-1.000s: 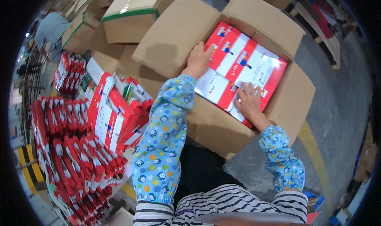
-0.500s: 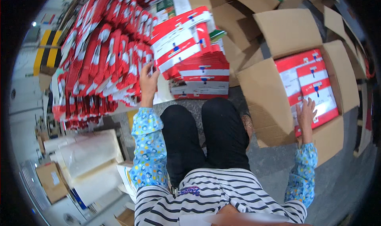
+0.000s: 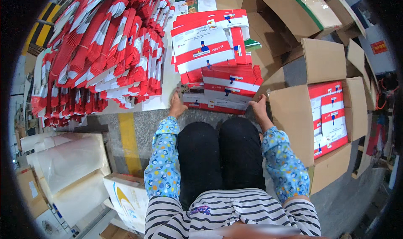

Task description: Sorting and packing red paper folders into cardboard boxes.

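In front of my knees stands a stack of flat red and white cartons [image 3: 226, 97], some of its upper layers fanned out. My left hand [image 3: 178, 106] is at the stack's lower left end, thumb and fingers bent around its edge. At the opposite end, my right hand [image 3: 259, 108] grips the lower right corner; some of its fingertips are hidden. More flat cartons [image 3: 203, 48] lie loosely on top, toward the back. To my right, an open brown cardboard box [image 3: 289, 123] holds red and white cartons [image 3: 335, 127] laid flat.
A large heap of folded red and white cartons [image 3: 105, 50] covers the left of the pale work surface [image 3: 168, 94]. Other open brown boxes [image 3: 289, 8] stand behind on the right. White sheet material [image 3: 71, 163] is at the left, above a yellow floor stripe's [image 3: 129, 142] near end.
My right hand has left the cartons in the open box and come to the stack's right end. My left hand has moved down to its lower left end. The view has shifted.
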### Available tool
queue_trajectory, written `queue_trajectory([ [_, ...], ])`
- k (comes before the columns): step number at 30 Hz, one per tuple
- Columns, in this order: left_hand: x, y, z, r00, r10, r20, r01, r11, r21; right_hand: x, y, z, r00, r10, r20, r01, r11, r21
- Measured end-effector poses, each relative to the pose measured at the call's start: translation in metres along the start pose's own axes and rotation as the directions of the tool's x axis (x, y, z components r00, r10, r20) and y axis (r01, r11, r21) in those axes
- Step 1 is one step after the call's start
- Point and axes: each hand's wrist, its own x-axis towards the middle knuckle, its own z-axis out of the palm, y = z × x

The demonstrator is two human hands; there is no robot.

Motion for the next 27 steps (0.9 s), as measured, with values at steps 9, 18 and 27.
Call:
queue_trajectory([
  [9, 0.019, 0.005, 0.041, 0.972, -0.046, 0.232, 0.166, 0.830, -0.532, 0.046, 0.032, 0.003, 0.993, -0.012, 0.118, -0.022, 0.958, 0.287],
  [18, -0.033, -0.056, 0.025, 0.999, 0.028, 0.047, -0.014, 0.958, -0.286, -0.011, 0.016, 0.018, 0.926, -0.319, 0.202, 0.294, 0.945, 0.144],
  [27, -0.092, 0.008, -0.077, 0.979, -0.135, 0.151, 0.203, 0.673, -0.711, -0.037, -0.068, -0.022, 0.907, -0.334, 0.256, 0.315, 0.942, 0.113],
])
